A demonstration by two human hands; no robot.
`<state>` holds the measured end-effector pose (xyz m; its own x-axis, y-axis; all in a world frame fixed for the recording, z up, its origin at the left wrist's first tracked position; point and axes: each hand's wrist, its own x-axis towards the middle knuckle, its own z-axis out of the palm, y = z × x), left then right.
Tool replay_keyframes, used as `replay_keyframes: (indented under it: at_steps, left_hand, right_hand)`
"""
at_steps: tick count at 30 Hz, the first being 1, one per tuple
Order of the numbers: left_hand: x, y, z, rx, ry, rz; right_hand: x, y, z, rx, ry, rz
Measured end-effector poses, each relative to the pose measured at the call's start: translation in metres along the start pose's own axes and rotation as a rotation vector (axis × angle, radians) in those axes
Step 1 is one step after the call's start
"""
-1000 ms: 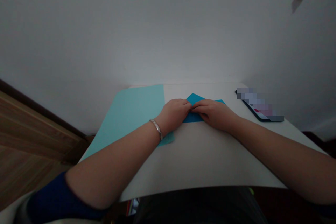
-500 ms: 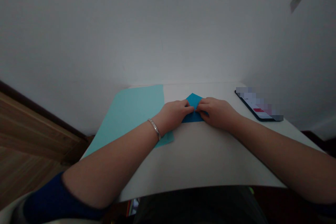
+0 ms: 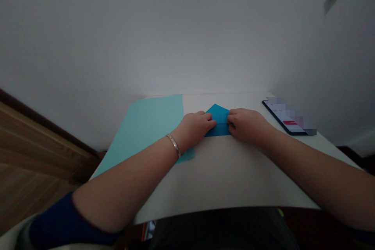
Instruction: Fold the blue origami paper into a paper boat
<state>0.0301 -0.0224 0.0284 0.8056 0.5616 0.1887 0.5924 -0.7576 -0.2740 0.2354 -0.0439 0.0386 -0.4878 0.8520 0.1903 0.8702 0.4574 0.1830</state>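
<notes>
A blue sheet of folded paper (image 3: 217, 115) lies on the white table in front of me, its top coming to a point and a straight crease running across its lower part. My left hand (image 3: 197, 127), with a silver bracelet at the wrist, is closed on the paper's left side. On the right side, my right hand (image 3: 244, 124) has its fingers curled in and pressed on the paper's edge. Both side corners of the paper are hidden under my fingers.
A pale turquoise sheet (image 3: 146, 121) covers the table's left part, partly under my left forearm. At the right lies a phone (image 3: 285, 119) with a lit screen. The white table (image 3: 222, 179) meets a grey wall behind; a wooden panel (image 3: 38, 152) stands at left.
My right hand has slid to the right along the crease, out to the paper's right edge. The left hand has stayed nearly in place. More of the paper's middle shows.
</notes>
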Motion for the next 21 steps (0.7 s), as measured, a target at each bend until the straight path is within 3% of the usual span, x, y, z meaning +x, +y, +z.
replay_keyframes:
  at_steps: [11,21]
  left_hand:
    - [-0.001,0.0,0.0,-0.002,0.006,-0.004]
    - [0.0,0.0,0.0,-0.005,-0.007,-0.006]
  right_hand:
    - [-0.001,-0.001,-0.014,-0.1,-0.19,0.188]
    - [-0.004,0.005,-0.019,-0.162,-0.259,0.355]
